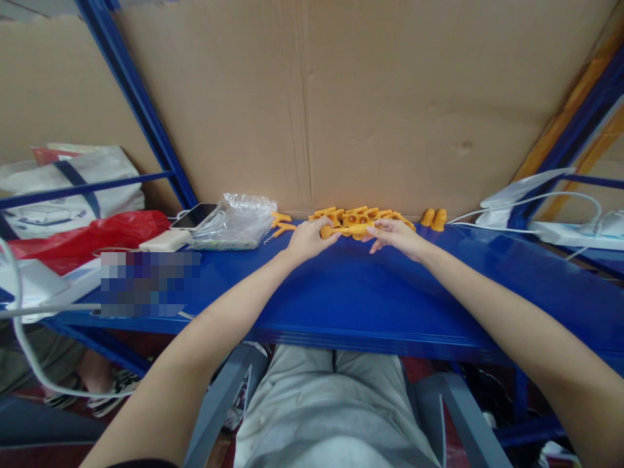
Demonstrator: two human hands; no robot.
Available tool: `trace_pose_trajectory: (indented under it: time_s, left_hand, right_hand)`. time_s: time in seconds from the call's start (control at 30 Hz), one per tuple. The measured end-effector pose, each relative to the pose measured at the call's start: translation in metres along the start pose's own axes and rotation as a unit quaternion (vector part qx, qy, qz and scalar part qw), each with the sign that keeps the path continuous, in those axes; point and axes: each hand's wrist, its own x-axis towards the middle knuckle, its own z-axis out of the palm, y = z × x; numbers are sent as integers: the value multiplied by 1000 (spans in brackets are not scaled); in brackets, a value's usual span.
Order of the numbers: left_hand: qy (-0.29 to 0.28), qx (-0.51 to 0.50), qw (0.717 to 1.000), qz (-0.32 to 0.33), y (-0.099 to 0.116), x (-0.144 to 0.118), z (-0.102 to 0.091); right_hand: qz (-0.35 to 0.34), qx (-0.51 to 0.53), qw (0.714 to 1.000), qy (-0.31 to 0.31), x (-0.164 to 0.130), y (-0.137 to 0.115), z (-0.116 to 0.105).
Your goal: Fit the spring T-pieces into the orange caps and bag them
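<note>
Near the back edge of the blue table [361, 292], both my hands are closed on one yellow-orange plastic part [359, 229]. Its left end, a round knob, is pinched by my left hand [312, 240]. The fingertips of my right hand [397, 238] grip the other end, hiding some of it. What the part is I cannot make out. Just behind it lies a row of similar yellow-orange plastic pieces [327, 212], partly covered by my hands. To the left are forked yellow pieces [283, 226]; on the right stand two small yellow-orange pieces [433, 219].
Left of my hands lie a clear plastic bag [238, 224], a phone [195, 216], a white box-shaped device [166, 241] and a red plastic bag [107, 237]. White cables [546, 195] run at the right. A cardboard wall [370, 97] closes off the back, between blue posts.
</note>
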Motion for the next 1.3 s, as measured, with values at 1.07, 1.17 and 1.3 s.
trace_pose_trajectory:
  time_s: [1.07,1.17,1.3]
  left_hand:
    - [19,1,1000,18,-1,-2,-1]
    - [16,2,1000,9,-1,-1,-1]
    - [14,-3,1000,8,-1,-1,0]
  right_hand:
    - [46,56,997,8,-6,-13,12]
    - [63,71,995,20,-6,-15,14]
    - [90,120,988,35,-7,-20,17]
